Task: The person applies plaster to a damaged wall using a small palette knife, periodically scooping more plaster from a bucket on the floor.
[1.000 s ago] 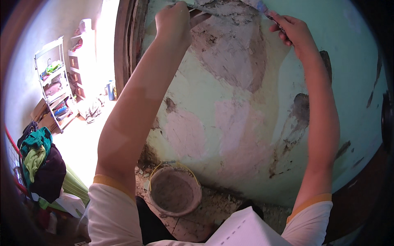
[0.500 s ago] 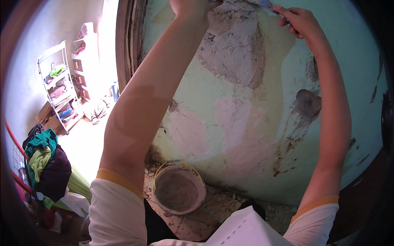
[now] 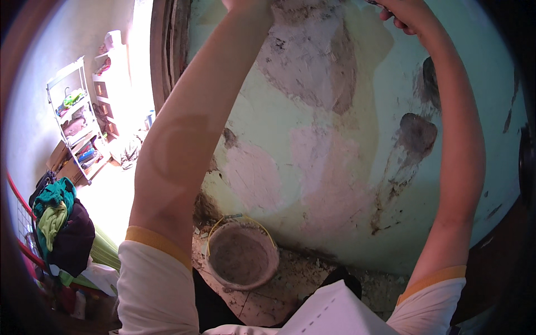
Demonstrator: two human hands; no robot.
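Both my arms reach up the pale green wall [image 3: 335, 223]. At the upper edge my right hand [image 3: 410, 15] is closed round a slim-handled, scraper-like tool [image 3: 375, 3], whose working end lies outside the picture. My left hand [image 3: 248, 4] is cut off by the same edge, so its fingers are hidden. Between the hands is a rough grey plastered patch [image 3: 312, 61], darker along its right side. Lower down, paler pinkish patches [image 3: 251, 176] mark the wall. Beside my right forearm are dark bare spots [image 3: 417, 135].
A round bucket [image 3: 243, 287] with a yellow handle and grey-brown material inside stands at the wall's foot on a debris-strewn tiled floor [image 3: 259, 307]. At left are a clothes heap [image 3: 70, 229], a white shelf rack [image 3: 72, 117] and a wooden door frame [image 3: 164, 56].
My hands sit higher in the picture, and more of both is cut off. The tool's bluish part and the fingers of my left hand have left the view. The wall patches appear shifted slightly.
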